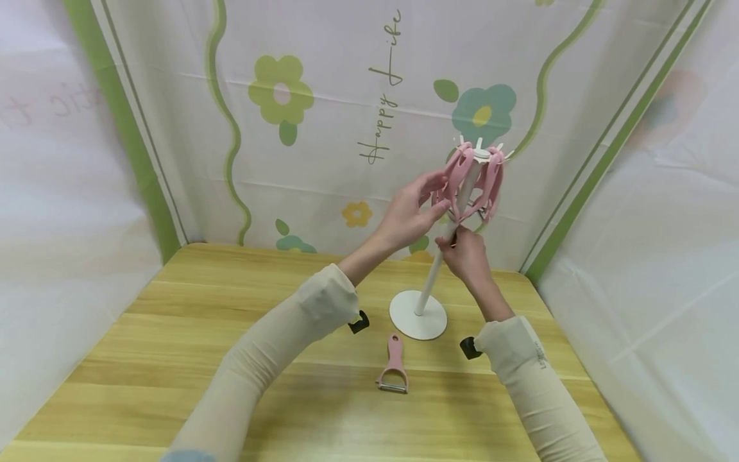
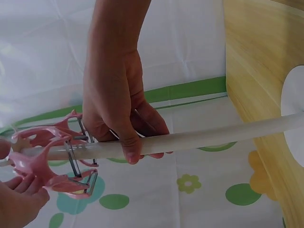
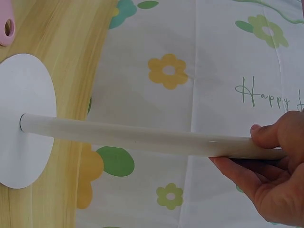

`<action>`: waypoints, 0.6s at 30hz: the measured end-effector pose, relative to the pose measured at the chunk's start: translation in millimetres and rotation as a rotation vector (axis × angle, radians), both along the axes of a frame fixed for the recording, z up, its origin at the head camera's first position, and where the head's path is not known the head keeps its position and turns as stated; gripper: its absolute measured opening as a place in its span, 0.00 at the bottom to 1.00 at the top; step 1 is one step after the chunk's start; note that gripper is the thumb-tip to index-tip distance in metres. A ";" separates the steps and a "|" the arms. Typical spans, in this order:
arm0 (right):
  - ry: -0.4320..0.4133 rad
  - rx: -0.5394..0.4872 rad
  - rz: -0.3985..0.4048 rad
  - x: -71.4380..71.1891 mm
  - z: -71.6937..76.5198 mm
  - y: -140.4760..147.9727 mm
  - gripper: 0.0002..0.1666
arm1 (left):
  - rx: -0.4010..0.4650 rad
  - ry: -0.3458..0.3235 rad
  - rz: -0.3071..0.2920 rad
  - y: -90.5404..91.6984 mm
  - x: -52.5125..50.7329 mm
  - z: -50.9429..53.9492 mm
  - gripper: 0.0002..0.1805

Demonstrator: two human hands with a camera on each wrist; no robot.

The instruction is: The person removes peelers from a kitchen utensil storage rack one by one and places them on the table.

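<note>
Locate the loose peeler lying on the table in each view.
Head: the loose peeler lies low, slightly right of center, blade toward the bottom edge.
Left wrist: not in it; the hanging peelers here are on the stand.
Right wrist: only its handle end, cut off at top left.
Shared landmark: the round white base, at the right edge in left wrist, left edge in right wrist.

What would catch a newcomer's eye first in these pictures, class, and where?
First, the cluster of pink peelers hanging around the top of a white stand, the left hand at them and the right hand gripping the pole just below. Next, a lone pink peeler lying on the wooden table, near the stand's round base. Behind, the lettering "Happy Life" on the flowered cloth.
</note>
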State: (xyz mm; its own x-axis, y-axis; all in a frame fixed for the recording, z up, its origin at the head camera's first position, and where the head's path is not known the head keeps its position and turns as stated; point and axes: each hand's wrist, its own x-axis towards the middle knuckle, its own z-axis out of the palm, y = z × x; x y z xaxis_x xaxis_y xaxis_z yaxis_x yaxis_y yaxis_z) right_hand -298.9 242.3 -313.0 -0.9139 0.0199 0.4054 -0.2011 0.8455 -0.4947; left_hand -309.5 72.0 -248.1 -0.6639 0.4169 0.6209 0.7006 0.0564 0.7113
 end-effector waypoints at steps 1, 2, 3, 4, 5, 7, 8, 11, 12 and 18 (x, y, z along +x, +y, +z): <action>0.003 0.003 -0.001 -0.1 -0.2 0.0 0.14 | -0.009 0.007 0.012 1.5 -0.6 1.2 0.29; 0.007 0.005 -0.002 -0.4 -0.5 0.1 0.15 | -0.016 0.015 0.020 3.0 -1.5 2.3 0.29; 0.012 0.005 -0.001 -0.6 -0.7 0.1 0.15 | -0.021 0.015 0.025 4.5 -2.3 3.4 0.29; 0.014 0.006 -0.002 -0.9 -1.0 0.1 0.15 | -0.027 0.015 0.032 5.8 -3.2 4.3 0.29; 0.017 0.007 -0.001 -1.2 -1.2 0.0 0.15 | -0.030 0.015 0.037 7.2 -4.0 5.3 0.29; 0.019 0.007 0.000 -1.4 -1.4 -0.3 0.15 | -0.035 0.008 0.040 9.8 -5.1 7.0 0.28; 0.019 0.006 0.001 -1.5 -1.6 -0.4 0.15 | -0.037 0.001 0.041 11.1 -5.9 7.8 0.28; 0.020 0.006 0.006 -1.0 -1.5 -1.0 0.14 | -0.033 -0.024 0.051 14.2 -7.1 10.6 0.26; 0.021 0.006 0.007 -0.8 -1.4 -1.1 0.14 | -0.030 -0.033 0.057 15.3 -7.6 11.6 0.25; 0.026 0.007 0.003 0.1 -0.8 -0.2 0.15 | -0.023 -0.052 0.118 21.2 -8.5 17.6 0.22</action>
State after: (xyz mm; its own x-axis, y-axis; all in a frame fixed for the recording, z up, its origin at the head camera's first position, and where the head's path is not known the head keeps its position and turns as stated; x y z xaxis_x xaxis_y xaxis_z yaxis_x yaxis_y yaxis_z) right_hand -298.9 242.1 -313.8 -0.9030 0.0144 0.4293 -0.2164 0.8481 -0.4836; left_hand -317.9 93.2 -230.5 -0.7405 0.3474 0.5753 0.6501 0.1530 0.7443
